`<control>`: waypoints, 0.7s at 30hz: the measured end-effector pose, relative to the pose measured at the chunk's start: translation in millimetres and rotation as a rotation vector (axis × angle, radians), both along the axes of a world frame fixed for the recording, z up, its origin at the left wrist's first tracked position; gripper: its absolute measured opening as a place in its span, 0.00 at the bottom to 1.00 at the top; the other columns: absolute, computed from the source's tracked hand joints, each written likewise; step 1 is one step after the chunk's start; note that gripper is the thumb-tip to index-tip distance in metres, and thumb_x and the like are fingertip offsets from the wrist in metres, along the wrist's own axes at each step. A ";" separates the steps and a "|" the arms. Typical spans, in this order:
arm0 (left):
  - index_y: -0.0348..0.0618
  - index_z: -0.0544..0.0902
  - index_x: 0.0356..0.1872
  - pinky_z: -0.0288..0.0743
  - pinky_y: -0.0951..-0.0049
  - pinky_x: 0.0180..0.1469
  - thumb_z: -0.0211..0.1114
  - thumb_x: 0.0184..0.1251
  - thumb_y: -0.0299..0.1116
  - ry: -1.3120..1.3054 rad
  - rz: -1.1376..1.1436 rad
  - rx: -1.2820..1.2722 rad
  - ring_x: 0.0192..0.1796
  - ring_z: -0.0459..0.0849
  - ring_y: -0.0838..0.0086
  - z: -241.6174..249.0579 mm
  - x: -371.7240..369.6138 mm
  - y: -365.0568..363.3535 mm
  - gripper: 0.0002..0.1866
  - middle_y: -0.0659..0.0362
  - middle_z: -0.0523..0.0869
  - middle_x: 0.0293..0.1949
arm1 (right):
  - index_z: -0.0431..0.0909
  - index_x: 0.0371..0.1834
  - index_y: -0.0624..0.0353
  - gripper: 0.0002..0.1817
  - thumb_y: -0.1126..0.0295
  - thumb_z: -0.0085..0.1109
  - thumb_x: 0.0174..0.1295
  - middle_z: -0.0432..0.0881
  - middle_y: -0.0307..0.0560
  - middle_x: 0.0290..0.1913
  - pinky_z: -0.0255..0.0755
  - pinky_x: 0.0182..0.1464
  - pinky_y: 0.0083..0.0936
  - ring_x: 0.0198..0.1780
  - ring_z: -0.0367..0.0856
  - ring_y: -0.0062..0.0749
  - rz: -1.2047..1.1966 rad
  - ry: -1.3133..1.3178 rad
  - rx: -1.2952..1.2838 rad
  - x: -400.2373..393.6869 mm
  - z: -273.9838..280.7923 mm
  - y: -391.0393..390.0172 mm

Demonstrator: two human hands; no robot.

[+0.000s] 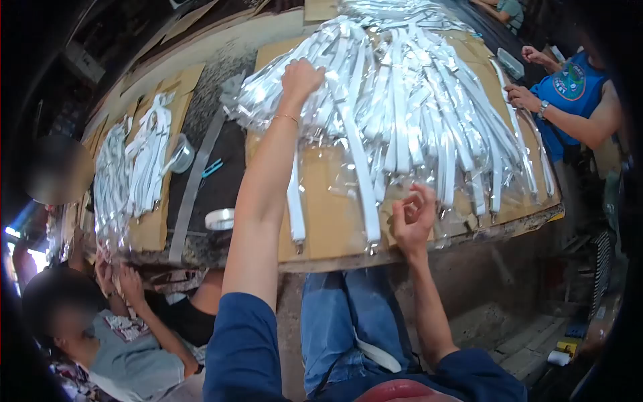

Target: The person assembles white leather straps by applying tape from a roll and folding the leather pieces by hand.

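Observation:
White straps [398, 127] in clear plastic wrapping lie fanned out in a large pile on brown cardboard [321, 201]. Stretched far forward, my left hand [303, 77] rests on the upper left part of the pile, its fingers bent down at the plastic; what they grip, if anything, is hidden. My right hand [414, 221] is raised near the table's front edge, below the strap ends, palm up with its fingers curled and apart, and nothing shows in it. Between the hands, one longer strap [362, 181] reaches down toward the front edge.
On the left are smaller strap bundles [151, 154], a clear cup [181, 155], blue snips [211, 168] and a tape roll [220, 219]. A person in grey [134, 355] sits at the lower left. A person in blue [569, 94] handles straps at the right edge.

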State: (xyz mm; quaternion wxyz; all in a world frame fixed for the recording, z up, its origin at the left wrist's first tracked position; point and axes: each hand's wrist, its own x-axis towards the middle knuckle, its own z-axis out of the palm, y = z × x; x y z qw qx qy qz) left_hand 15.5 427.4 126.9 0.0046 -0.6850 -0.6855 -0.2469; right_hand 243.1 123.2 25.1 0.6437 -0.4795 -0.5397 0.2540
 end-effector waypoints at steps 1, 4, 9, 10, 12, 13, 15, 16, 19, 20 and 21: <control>0.32 0.82 0.49 0.75 0.53 0.56 0.65 0.57 0.51 -0.013 -0.013 0.018 0.51 0.83 0.49 2.4 6.7 17.3 0.30 0.39 0.83 0.51 | 0.68 0.60 0.61 0.26 0.84 0.62 0.58 0.69 0.48 0.54 0.75 0.33 0.17 0.37 0.77 0.23 0.014 0.016 -0.027 2.2 0.2 3.1; 0.30 0.86 0.40 0.78 0.61 0.44 0.72 0.51 0.53 -0.187 0.005 -0.187 0.40 0.87 0.56 -6.2 -3.4 74.7 0.30 0.43 0.88 0.39 | 0.68 0.60 0.62 0.25 0.85 0.61 0.58 0.69 0.48 0.54 0.76 0.33 0.17 0.37 0.78 0.23 -0.031 -0.081 -0.041 3.4 5.6 6.4; 0.34 0.88 0.38 0.74 0.75 0.34 0.78 0.50 0.39 -0.487 -0.195 -0.303 0.32 0.82 0.78 12.0 -9.3 71.1 0.19 0.58 0.88 0.33 | 0.68 0.59 0.63 0.23 0.84 0.59 0.60 0.68 0.49 0.53 0.77 0.35 0.18 0.37 0.78 0.23 -0.110 -0.087 -0.075 3.1 6.7 10.2; 0.34 0.88 0.38 0.74 0.75 0.35 0.77 0.53 0.39 -0.541 -0.264 -0.228 0.32 0.82 0.78 34.5 -7.9 44.6 0.18 0.58 0.88 0.33 | 0.68 0.59 0.63 0.23 0.84 0.59 0.61 0.68 0.49 0.54 0.77 0.35 0.19 0.37 0.78 0.23 -0.112 -0.101 -0.067 4.1 7.6 9.7; 0.32 0.88 0.36 0.76 0.75 0.38 0.75 0.55 0.34 -0.650 -0.381 -0.089 0.33 0.84 0.77 65.1 -10.1 17.5 0.14 0.56 0.89 0.31 | 0.69 0.59 0.62 0.22 0.83 0.59 0.61 0.68 0.49 0.54 0.77 0.35 0.19 0.37 0.78 0.23 -0.127 -0.069 -0.054 4.4 9.8 9.0; 0.32 0.88 0.36 0.76 0.75 0.38 0.75 0.55 0.34 -0.643 -0.379 -0.072 0.33 0.84 0.77 82.8 -10.6 -1.4 0.14 0.56 0.89 0.31 | 0.70 0.58 0.61 0.21 0.83 0.59 0.61 0.68 0.48 0.54 0.77 0.35 0.19 0.36 0.78 0.23 -0.140 -0.045 -0.053 4.3 11.1 8.4; 0.32 0.88 0.37 0.74 0.78 0.37 0.75 0.55 0.35 -0.728 -0.501 -0.034 0.32 0.82 0.79 130.3 -10.9 -60.3 0.15 0.57 0.88 0.30 | 0.72 0.57 0.60 0.20 0.82 0.60 0.61 0.67 0.48 0.54 0.77 0.36 0.19 0.37 0.78 0.24 -0.169 -0.047 -0.017 5.8 8.3 9.5; 0.32 0.88 0.37 0.74 0.78 0.37 0.75 0.55 0.35 -0.720 -0.489 -0.018 0.32 0.82 0.79 148.5 -11.4 -87.3 0.15 0.57 0.88 0.30 | 0.73 0.56 0.59 0.19 0.81 0.61 0.61 0.67 0.48 0.54 0.77 0.37 0.20 0.38 0.78 0.25 -0.206 -0.052 -0.004 6.5 8.3 7.5; 0.34 0.87 0.38 0.72 0.79 0.39 0.74 0.58 0.36 -0.781 -0.525 -0.021 0.35 0.81 0.80 194.1 -4.6 -168.9 0.14 0.60 0.87 0.33 | 0.76 0.51 0.58 0.15 0.78 0.63 0.61 0.67 0.47 0.55 0.76 0.41 0.21 0.44 0.77 0.26 -0.215 0.008 0.022 10.5 23.0 7.9; 0.34 0.87 0.37 0.72 0.79 0.39 0.74 0.59 0.36 -0.754 -0.476 0.006 0.34 0.81 0.81 208.8 0.9 -195.7 0.14 0.60 0.87 0.32 | 0.78 0.48 0.60 0.13 0.76 0.64 0.61 0.67 0.46 0.56 0.75 0.43 0.22 0.49 0.75 0.28 -0.185 0.062 -0.007 12.2 50.4 5.4; 0.34 0.87 0.37 0.72 0.80 0.40 0.73 0.59 0.35 -0.722 -0.434 0.035 0.34 0.81 0.82 225.1 4.8 -219.8 0.13 0.60 0.87 0.32 | 0.79 0.48 0.60 0.12 0.76 0.65 0.60 0.67 0.45 0.55 0.75 0.44 0.22 0.50 0.75 0.28 -0.117 0.093 0.089 11.2 103.5 9.8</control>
